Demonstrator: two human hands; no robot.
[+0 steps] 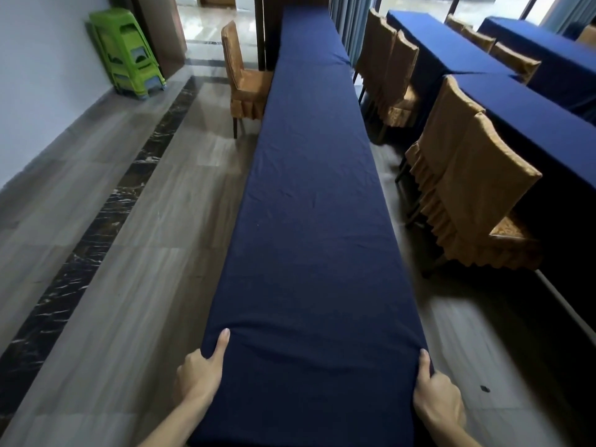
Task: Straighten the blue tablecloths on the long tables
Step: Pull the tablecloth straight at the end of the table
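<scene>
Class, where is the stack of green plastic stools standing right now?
In the head view, the green stools stand far left against the white wall, beside the doorway.

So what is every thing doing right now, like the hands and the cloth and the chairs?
Left hand: grips the near left corner of the blue tablecloth, thumb on top.
Right hand: grips the near right corner.
Blue tablecloth: spread along the long table, faint creases.
Chair on the left: covered, pushed against the table.
Chairs on the right: covered, facing the next table.
Green stools: stacked by the wall.
</scene>
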